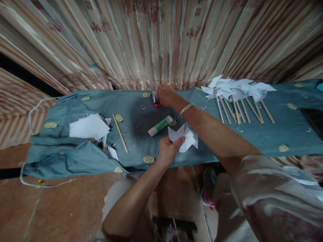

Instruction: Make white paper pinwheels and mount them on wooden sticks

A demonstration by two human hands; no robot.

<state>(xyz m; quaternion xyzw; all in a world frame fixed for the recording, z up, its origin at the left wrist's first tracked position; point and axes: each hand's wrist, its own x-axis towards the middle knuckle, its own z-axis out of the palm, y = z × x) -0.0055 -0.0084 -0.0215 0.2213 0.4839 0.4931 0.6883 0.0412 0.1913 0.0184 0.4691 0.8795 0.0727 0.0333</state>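
Note:
My left hand (168, 149) pinches a folded white paper pinwheel (188, 139) near the front edge of the cloth, thumb on top of its centre. Farther back, my right hand (165, 95) reaches to a small red box (156, 102) with dark contents. Its fingers are bent together at the box, and what they grip is hidden. Between the hands lies a green and white glue stick (160, 126). A bare wooden stick (120, 133) rests to the left.
Finished paper pinwheels (237, 88) on wooden sticks lie in a row at right. A stack of white paper (88, 127) sits at left. A dark phone-like object (313, 119) lies at the far right. The pleated curtain (161, 43) hangs directly behind the cloth-covered table (267, 134).

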